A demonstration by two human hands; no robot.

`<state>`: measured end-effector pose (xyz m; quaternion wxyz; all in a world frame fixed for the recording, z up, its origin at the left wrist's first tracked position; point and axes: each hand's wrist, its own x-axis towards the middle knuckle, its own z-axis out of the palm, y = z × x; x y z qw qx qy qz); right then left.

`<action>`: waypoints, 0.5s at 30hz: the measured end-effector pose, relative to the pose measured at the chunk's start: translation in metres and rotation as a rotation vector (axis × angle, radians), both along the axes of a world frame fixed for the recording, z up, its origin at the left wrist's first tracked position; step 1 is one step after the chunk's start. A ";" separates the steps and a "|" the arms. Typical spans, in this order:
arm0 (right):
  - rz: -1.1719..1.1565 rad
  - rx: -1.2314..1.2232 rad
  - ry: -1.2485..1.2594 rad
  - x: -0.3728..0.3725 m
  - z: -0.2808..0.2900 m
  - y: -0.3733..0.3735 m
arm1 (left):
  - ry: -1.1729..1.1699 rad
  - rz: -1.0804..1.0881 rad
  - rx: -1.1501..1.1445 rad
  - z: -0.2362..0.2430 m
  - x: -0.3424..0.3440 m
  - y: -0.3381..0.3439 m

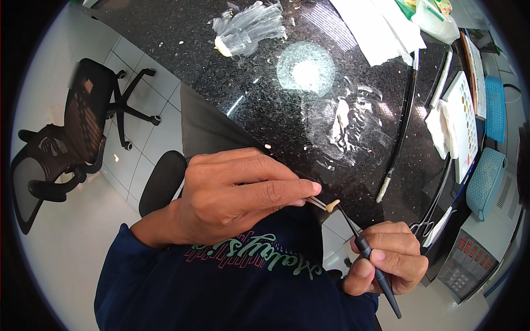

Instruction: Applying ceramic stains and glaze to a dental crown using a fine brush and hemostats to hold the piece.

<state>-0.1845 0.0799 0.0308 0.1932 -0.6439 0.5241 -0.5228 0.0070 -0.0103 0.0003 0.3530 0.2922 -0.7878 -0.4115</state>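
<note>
My left hand [237,190] is closed on a pair of slim metal tweezers [315,203]. At their tips sits a small yellowish tooth-shaped piece [332,206], held just off the front edge of the counter. In my right hand [395,258] is a thin-tipped tool with a dark handle [362,247], gripped like a pen. Its fine dark tip meets the right side of the tooth-shaped piece; whether it is a brush or a probe is too small to tell.
White smears [345,124] mark the dark speckled counter [232,77] beyond my hands. A round translucent disc [305,69], crumpled clear film [251,30] and a long black rod [406,121] lie there. Rightward are a white card with coloured dots [462,127], scissors [422,227] and blue baskets [486,175]. Office chairs [91,102] stand left.
</note>
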 end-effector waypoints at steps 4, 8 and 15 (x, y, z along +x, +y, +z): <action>0.004 -0.009 0.004 0.000 -0.001 0.000 | -0.016 0.004 -0.004 0.001 0.001 0.000; 0.005 0.016 0.006 -0.001 -0.001 0.001 | -0.011 -0.002 0.004 -0.001 0.001 -0.001; -0.020 -0.007 -0.224 -0.003 0.002 0.006 | 0.066 -0.030 0.271 0.003 0.000 -0.003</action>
